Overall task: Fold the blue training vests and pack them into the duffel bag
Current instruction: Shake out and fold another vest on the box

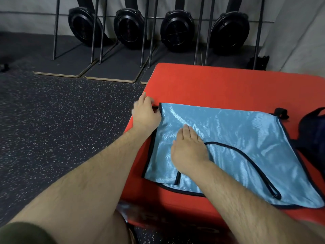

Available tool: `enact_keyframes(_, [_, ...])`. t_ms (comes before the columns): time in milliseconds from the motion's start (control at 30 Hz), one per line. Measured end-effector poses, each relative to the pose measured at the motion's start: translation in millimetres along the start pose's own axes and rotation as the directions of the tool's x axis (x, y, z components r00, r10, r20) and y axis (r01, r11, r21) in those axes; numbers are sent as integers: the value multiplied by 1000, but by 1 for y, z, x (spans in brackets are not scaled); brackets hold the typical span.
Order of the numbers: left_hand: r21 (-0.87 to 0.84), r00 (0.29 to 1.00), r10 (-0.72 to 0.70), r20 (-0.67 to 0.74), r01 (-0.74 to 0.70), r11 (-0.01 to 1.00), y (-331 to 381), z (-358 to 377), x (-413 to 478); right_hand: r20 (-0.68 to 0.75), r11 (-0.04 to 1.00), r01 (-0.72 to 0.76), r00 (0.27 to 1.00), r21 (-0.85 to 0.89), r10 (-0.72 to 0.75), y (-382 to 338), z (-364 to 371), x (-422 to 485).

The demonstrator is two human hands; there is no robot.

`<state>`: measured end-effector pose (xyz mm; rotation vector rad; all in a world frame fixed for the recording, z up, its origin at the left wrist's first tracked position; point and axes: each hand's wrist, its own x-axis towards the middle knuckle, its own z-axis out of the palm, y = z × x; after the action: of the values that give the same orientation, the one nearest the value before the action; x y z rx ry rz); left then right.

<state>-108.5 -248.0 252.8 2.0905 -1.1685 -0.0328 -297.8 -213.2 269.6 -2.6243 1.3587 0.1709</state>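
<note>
The blue vest (237,134) lies spread on the red mat (211,81), right under the right hand (189,152), which presses it down with flat, straight fingers. Just beyond and left of it, the left hand (146,111) pinches the black trim at the vest's far corner. The dark duffel bag (313,131) sits to the right of both hands, against the vest's edge.

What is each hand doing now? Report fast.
Left hand: at the blue vest, far corner; blurred, grip cannot be told.
Right hand: open, pressing flat on the vest.
</note>
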Motion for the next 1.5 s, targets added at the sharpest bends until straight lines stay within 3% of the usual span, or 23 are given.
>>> enact_keyframes(100, [121, 948, 308, -77, -298, 947, 15, -3, -5, -11, 1000, 0, 1000, -16, 0, -2, -1, 0])
enact_keyframes(167, [93, 898, 425, 111, -435, 895, 23, 6, -9, -64, 999, 26, 998, -19, -27, -4, -2, 1])
enact_keyframes(267, [198, 853, 204, 480, -333, 922, 24, 20, -18, -120, 997, 67, 991, 24, -63, -11, 3, -3])
enact_keyframes(367, [211, 817, 136, 560, -299, 930, 19, 19, -17, -58, 997, 63, 996, 41, -61, -13, 11, -9])
enact_keyframes(567, [86, 861, 186, 474, -255, 963, 16, 16, -11, -92, 998, 68, 993, -6, -68, -19, 10, -13])
enact_keyframes(633, [-34, 886, 215, 411, -221, 975, 15, 13, -12, -191, 987, 133, 970, -95, -149, -29, 4, -21])
enact_keyframes(700, [-73, 892, 284, 350, -277, 958, 14, 9, -12, -312, 970, 225, 919, -93, -243, -42, -6, -33])
enact_keyframes(800, [99, 939, 282, 194, -305, 947, 10, 4, -11, -227, 954, 301, 928, -15, -296, -56, -13, -53])
enact_keyframes(900, [308, 996, 42, 79, -65, 949, 14, -4, -16, -107, 967, 256, 961, -8, -256, -57, -12, -64])
enact_keyframes(967, [379, 987, -108, 121, 55, 924, 16, -7, -16, -122, 962, 273, 955, -3, -271, -59, -13, -67])
enact_keyframes(1100, [350, 948, -221, 231, 131, 928, 12, -8, -2, -130, 957, 291, 949, 15, -287, -61, -18, -68])
enact_keyframes(1267, [304, 945, -146, 291, 53, 951, 21, -8, -3, -101, 972, 232, 968, 30, -228, -63, -21, -64])
enact_keyframes(1500, [-46, 962, -102, 253, 117, 992, 17, -29, 1, -171, 968, 180, 974, 174, -150, -63, -27, -63])
